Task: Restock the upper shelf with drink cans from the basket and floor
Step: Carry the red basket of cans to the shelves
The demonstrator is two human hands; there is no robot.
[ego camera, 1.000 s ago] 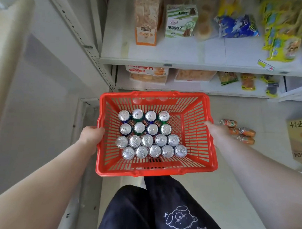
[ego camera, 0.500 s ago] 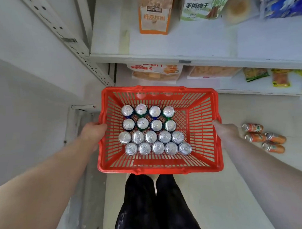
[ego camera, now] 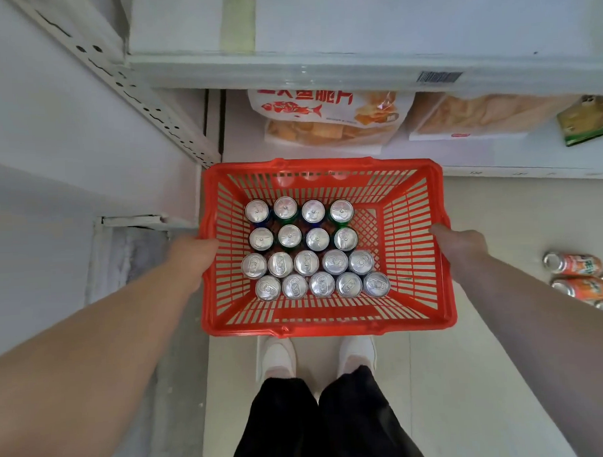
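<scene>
That red basket (ego camera: 327,326) of drink cans (ego camera: 306,263) looks heavy, rightly held with left hand (ego camera: 191,254) and right hand (ego camera: 461,245) clasping its side rims

Soft even light, wide-angle edge distortion

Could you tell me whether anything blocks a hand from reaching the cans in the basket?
Nothing visible covers the drink cans; the red basket is open-topped. However, the left hand and right hand both grip its side rims.

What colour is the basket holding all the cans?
Red, a slatted plastic basket, clearest in the head view.
</scene>
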